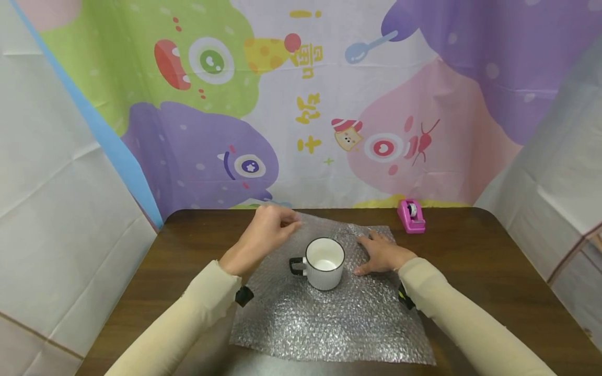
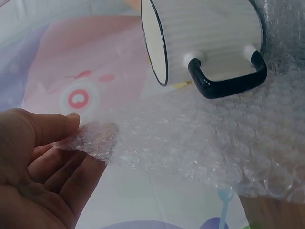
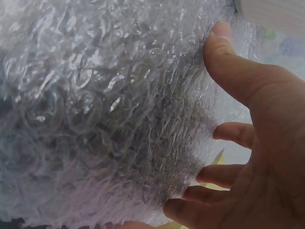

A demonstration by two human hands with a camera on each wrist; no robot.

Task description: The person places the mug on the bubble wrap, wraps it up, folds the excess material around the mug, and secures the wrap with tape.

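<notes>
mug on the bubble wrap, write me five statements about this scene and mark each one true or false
1. The mug stands upright on the bubble wrap. True.
2. The mug's handle is bright red. False: it is mainly black.
3. The left hand pinches the bubble wrap. True.
4. The right hand grips the mug. False: it touches the bubble wrap, fingers spread.
5. The pink tape dispenser stands on the table, off the bubble wrap. True.

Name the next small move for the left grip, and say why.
Probably draw the pinched corner over toward the mug: the left grip pinches the far-left corner of the bubble wrap, the mug stands upright on the sheet with no wrap over it, and the right grip touches the sheet on the mug's other side, perhaps steadying it.
</notes>
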